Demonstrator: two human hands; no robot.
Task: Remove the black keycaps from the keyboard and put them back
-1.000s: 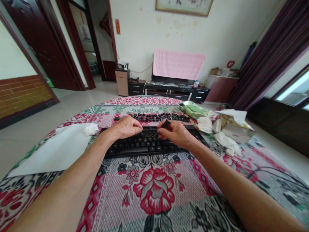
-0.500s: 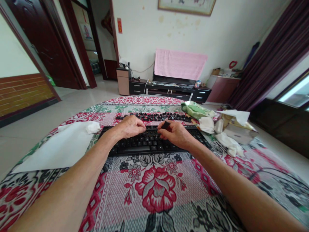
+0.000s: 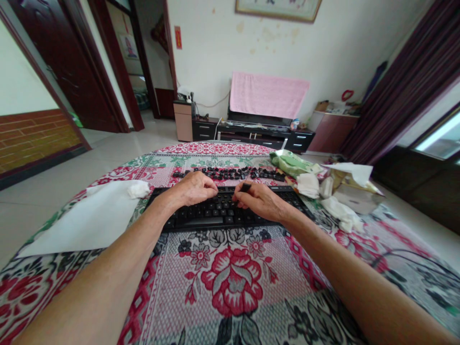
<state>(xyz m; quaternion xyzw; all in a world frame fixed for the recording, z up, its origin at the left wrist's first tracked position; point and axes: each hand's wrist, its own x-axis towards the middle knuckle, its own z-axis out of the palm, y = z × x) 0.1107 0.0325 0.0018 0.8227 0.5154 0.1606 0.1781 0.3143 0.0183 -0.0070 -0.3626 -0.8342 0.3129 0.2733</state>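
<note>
A black keyboard (image 3: 201, 221) lies across the patterned tablecloth, with part of its upper area looking bare of keycaps. My left hand (image 3: 196, 188) rests over the keyboard's upper left part, thumb and fingers pinched together; whether anything is between them is hidden. Over the middle of the keyboard, my right hand (image 3: 258, 199) is closed around a small black tool (image 3: 246, 187), one end sticking up above the fingers. Its lower end points down at the keys and is hard to make out. Behind the keyboard, loose black keycaps (image 3: 230, 173) lie in rows.
White paper (image 3: 82, 220) with a crumpled tissue (image 3: 138, 189) lies at the left. To the right are a green plastic package (image 3: 293, 163), an opened tissue pack (image 3: 354, 189) and another crumpled tissue (image 3: 343, 214). A black cable (image 3: 406, 251) curls at the right edge.
My right hand has shifted slightly left and tilted, and the black tool now stands lower and more upright. My left hand has hardly moved.
</note>
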